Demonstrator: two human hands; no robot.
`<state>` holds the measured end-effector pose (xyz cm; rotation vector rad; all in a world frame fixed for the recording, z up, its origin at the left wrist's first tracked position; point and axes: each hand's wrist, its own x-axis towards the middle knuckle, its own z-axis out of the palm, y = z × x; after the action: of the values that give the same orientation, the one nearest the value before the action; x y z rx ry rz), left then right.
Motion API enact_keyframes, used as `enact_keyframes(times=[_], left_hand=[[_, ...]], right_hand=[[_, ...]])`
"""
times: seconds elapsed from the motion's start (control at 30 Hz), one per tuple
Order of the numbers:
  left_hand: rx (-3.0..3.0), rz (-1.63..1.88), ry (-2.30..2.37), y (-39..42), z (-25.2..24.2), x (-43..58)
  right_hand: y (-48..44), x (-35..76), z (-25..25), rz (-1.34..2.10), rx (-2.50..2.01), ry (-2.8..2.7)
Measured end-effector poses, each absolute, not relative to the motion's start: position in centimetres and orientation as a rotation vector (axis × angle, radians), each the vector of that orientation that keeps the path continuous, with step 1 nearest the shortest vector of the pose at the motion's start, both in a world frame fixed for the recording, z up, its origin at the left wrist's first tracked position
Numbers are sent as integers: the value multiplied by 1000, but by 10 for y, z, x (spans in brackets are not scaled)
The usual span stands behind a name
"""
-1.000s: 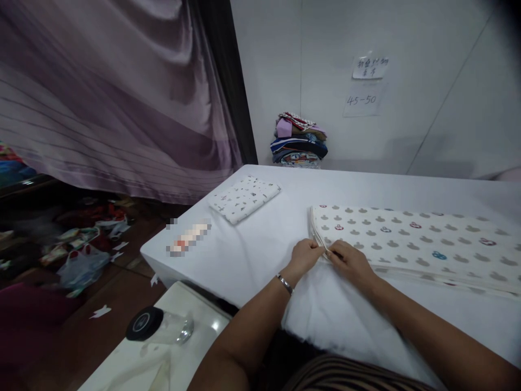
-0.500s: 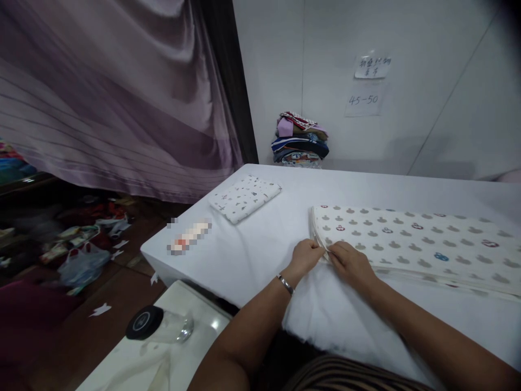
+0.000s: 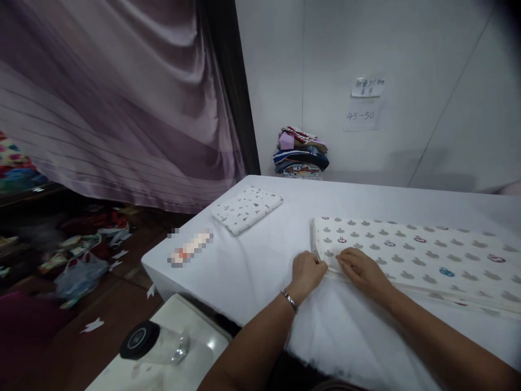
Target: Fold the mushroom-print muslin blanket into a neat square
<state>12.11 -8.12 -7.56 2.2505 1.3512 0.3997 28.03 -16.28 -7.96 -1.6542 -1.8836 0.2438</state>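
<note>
A long folded cotton cloth, white with grey animal-head shapes and a few red and blue ones, lies along the right of the table. At its near left corner, my left hand is closed, pinching the layered edge. A silvery bracelet circles that wrist. My right hand rests on the same cloth just right of the corner, fingers curled together. Whether any fabric is caught between them is hidden. Farther left sits a smaller folded cloth with little dark prints, apart from both hands.
The white-covered table has a blurred-out patch near its left corner. Below, a glass jar with a black lid lies on a pale surface. A stack of folded fabrics stands by the wall; a mauve curtain hangs left.
My right hand has drawn a little to the right, away from my left hand and onto the cloth. My left hand stays at the corner. The view has tilted up slightly.
</note>
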Motion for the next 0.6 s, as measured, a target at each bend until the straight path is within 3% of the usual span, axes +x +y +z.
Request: enact_keyframes(times=[0.2, 0.43, 0.6], left_hand=[[2329, 404, 1367, -83, -76, 121], [2293, 454, 1381, -86, -76, 120], [2273, 448, 1383, -83, -77, 120]], right_hand=[[-141, 300, -62, 403, -1686, -2134], [-68, 302, -72, 129, -1669, -2095], [-33, 301, -100, 11, -2048, -2072]])
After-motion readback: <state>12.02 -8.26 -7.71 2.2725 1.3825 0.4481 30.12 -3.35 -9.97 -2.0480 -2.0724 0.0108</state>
